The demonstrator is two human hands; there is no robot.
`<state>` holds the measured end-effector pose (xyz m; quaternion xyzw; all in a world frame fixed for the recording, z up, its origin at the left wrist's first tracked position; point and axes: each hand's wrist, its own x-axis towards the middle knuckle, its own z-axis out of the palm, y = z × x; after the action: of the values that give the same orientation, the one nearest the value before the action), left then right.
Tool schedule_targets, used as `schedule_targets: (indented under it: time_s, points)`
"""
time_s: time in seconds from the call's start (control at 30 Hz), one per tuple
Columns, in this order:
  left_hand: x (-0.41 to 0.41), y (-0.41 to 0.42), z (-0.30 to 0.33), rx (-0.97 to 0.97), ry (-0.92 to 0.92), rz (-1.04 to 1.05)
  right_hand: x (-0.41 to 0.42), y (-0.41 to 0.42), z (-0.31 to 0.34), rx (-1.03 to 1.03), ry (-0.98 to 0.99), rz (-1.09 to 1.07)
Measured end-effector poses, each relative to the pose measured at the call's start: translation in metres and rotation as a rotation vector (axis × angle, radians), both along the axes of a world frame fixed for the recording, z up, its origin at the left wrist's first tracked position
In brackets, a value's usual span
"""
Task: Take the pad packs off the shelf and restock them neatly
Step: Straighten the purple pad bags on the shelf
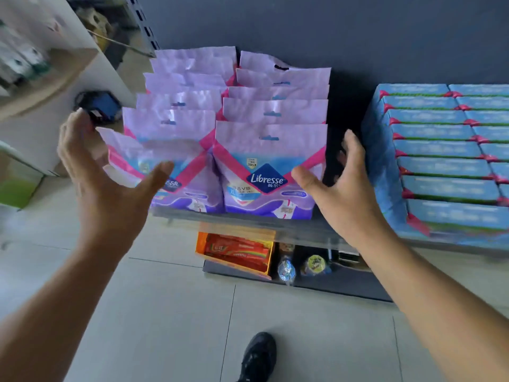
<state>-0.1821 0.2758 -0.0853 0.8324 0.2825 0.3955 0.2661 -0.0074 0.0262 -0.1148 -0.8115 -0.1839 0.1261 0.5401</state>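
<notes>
Packs (271,172) stand upright in two rows running front to back on the shelf (275,223), labels facing its front edge; left hand (110,183) and right hand (344,183) spread, holding nothing

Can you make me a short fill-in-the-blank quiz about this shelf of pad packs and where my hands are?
1. The purple pad packs stand on the shelf in ____ rows.
2. Both the left hand and the right hand are ____ and hold nothing.
3. The boxes to the right of the packs are ____ in colour.
4. The brand printed on the front pack is ____.

Missing words: two; open; blue; Libresse
</notes>
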Motion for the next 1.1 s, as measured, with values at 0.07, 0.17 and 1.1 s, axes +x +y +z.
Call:
schedule_targets:
  time_s: [0.07,0.17,1.1]
  points:
    - [-0.015,0.003,-0.018,-0.191,0.084,0.081,-0.007,0.001,-0.006,-0.057,0.043,0.048]
    - [-0.017,0.014,-0.044,-0.399,0.108,-0.003,-0.006,0.009,-0.025,0.032,0.075,0.061]
    - [-0.003,0.051,-0.073,-0.529,0.059,-0.228,-0.026,0.043,-0.065,0.098,0.012,-0.173]
